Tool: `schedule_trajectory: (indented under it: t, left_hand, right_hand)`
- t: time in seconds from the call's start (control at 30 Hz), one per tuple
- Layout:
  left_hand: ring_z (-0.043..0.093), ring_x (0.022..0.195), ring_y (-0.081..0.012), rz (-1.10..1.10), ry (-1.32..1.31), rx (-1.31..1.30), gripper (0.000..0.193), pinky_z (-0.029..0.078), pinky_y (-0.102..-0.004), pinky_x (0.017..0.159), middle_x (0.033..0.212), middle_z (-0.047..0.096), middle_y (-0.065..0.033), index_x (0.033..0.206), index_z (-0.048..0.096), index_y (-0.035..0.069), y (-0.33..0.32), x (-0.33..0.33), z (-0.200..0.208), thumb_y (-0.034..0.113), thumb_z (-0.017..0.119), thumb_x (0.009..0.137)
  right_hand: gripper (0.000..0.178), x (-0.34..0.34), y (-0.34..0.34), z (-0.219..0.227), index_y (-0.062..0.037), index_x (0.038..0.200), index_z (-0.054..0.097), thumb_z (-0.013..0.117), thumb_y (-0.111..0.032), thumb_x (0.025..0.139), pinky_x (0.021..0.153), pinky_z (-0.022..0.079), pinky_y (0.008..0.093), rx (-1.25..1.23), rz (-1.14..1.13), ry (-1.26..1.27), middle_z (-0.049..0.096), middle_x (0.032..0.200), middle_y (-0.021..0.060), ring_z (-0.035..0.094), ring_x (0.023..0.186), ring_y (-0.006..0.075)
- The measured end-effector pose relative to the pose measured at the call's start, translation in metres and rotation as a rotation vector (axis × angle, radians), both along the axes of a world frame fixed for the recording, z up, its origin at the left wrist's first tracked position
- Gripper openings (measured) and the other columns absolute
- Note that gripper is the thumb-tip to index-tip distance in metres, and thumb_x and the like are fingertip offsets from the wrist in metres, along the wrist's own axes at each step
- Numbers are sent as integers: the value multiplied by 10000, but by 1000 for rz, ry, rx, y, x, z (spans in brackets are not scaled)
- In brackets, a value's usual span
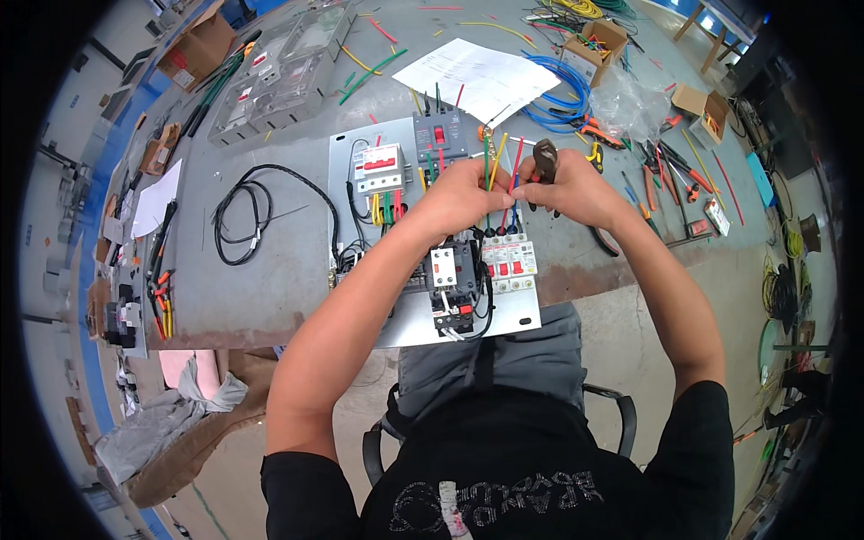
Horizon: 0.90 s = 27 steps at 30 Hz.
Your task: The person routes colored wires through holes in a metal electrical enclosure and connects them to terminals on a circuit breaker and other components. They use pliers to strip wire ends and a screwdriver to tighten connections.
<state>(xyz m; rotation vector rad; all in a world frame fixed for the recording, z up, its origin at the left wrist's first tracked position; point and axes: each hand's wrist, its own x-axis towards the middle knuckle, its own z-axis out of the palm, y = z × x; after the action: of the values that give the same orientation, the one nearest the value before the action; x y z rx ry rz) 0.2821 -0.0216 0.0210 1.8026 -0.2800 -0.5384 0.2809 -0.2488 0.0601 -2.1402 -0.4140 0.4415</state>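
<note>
My left hand is closed, its fingertips pinching among thin upright wires, including a green wire and a yellow wire. These rise from a row of small circuit breakers with red toggles. Closed around dark-jawed pliers, my right hand has its fingertips by a red wire and a blue wire. Beneath both hands lies a metal mounting panel with a white breaker, a grey breaker and a contactor. My fingers partly hide the wires.
Paper sheets and a blue wire coil lie behind the panel. Hand tools spread to the right. A black cable loops at left, below clear plastic boxes. The table's front edge runs near my lap.
</note>
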Motion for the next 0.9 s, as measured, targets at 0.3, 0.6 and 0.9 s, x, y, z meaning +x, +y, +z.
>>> schedule_trajectory:
  t: [0.3,0.6,0.9]
  left_hand:
    - [658,841,-104,-12,81,-30,158,518,-293,789,924,751,-32,1011,787,23,-4,3,10,159,824,938]
    - [634,761,-96,41,34,-6,161,506,-287,711,825,728,-17,954,798,28,-7,-2,11,176,833,899]
    - [616,733,-76,37,19,-85,199,495,-276,676,829,716,-11,987,781,32,-6,-1,-3,230,790,971]
  right_hand:
    - [312,-6,9,20,11,1020,704,715,-300,1003,689,561,435,-238,58,-105,730,791,156,729,703,290]
    - [289,-6,17,33,21,1144,675,693,-229,998,795,576,442,-233,55,-141,759,953,199,747,872,339]
    - [471,9,-16,4,-39,1421,622,648,-6,953,974,561,459,-443,53,-625,668,1344,175,687,1153,401]
